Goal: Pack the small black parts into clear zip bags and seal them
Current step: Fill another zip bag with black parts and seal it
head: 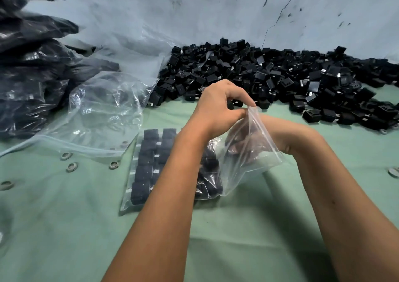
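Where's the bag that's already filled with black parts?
The filled bag lies flat on the green cloth at centre, partly under the left forearm, just left of the bag held open by both hands.

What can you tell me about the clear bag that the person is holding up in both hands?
The bag is thin, clear, crinkled plastic, held above the green table with its mouth up. The left hand pinches its top edge. The right hand is inside it, seen blurred through the film, so the bag is open and unsealed. I cannot tell whether it holds parts yet. Its lower edge hangs over a filled bag of black parts lying flat; whether they touch is unclear.
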The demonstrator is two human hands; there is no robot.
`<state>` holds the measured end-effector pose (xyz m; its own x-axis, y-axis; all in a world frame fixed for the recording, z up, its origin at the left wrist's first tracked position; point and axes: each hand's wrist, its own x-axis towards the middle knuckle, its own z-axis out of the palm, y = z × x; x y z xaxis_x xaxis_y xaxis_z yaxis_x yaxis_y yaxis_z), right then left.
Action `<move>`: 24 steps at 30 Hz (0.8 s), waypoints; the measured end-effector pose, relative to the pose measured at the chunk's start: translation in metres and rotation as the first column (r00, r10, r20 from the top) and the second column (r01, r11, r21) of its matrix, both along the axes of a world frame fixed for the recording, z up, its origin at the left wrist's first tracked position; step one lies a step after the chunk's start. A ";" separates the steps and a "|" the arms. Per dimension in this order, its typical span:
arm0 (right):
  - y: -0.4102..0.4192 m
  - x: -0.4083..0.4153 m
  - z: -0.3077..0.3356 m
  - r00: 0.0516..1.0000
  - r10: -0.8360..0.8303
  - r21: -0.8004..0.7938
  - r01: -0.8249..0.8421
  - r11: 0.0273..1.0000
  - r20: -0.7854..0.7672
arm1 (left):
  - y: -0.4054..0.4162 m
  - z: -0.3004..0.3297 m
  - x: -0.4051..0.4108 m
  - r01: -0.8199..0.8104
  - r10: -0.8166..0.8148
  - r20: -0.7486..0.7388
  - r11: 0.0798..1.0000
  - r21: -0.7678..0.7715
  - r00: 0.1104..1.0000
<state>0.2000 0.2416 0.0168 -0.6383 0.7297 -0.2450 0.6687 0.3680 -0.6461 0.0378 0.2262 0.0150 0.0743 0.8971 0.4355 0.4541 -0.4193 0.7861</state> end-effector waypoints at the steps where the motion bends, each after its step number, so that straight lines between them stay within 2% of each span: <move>1: 0.000 -0.002 -0.002 1.000 0.008 -0.016 -0.008 1.000 0.014 | 0.000 -0.001 -0.001 0.008 -0.008 0.005 1.000 -0.009 1.000; 3: 0.002 -0.006 -0.004 0.999 -0.007 -0.040 0.008 0.999 0.036 | -0.001 -0.003 -0.007 -0.008 0.008 -0.006 0.999 -0.034 1.000; 5: 0.000 -0.009 0.000 0.996 -0.021 0.093 0.013 0.996 0.084 | -0.001 -0.004 -0.018 -0.084 0.082 -0.037 0.995 -0.057 0.996; 8: 0.001 -0.006 0.000 0.998 -0.064 0.117 0.066 0.991 -0.017 | -0.002 -0.008 -0.044 -0.210 0.202 -0.068 0.966 -0.148 0.977; 13: 0.003 0.002 -0.005 0.996 0.033 -0.073 -0.039 0.997 -0.081 | -0.006 -0.018 -0.071 -0.197 0.132 -0.213 0.927 -0.319 0.968; 16: 0.007 0.002 -0.010 0.994 0.075 0.017 -0.074 0.997 -0.082 | -0.004 -0.022 -0.070 -0.185 0.088 -0.266 0.912 -0.366 0.960; 20: 0.014 -0.004 -0.021 0.976 -0.099 0.008 0.102 0.995 -0.196 | -0.001 -0.027 -0.069 -0.173 0.049 -0.294 0.894 -0.413 0.954; 23: 0.015 -0.013 -0.033 0.984 -0.159 0.173 0.171 0.970 -0.084 | 0.000 -0.029 -0.071 -0.167 0.047 -0.279 0.890 -0.424 0.959; 24: 0.013 -0.015 -0.036 0.978 -0.189 0.186 0.203 0.961 -0.092 | 0.000 -0.029 -0.071 -0.166 0.045 -0.278 0.888 -0.429 0.959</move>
<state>0.1854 0.2544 -0.0188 -0.4890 0.8711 -0.0455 0.6941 0.3570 -0.6251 -0.0336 0.2265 -0.0139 0.0212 0.9993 -0.0311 0.6843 0.0081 0.7291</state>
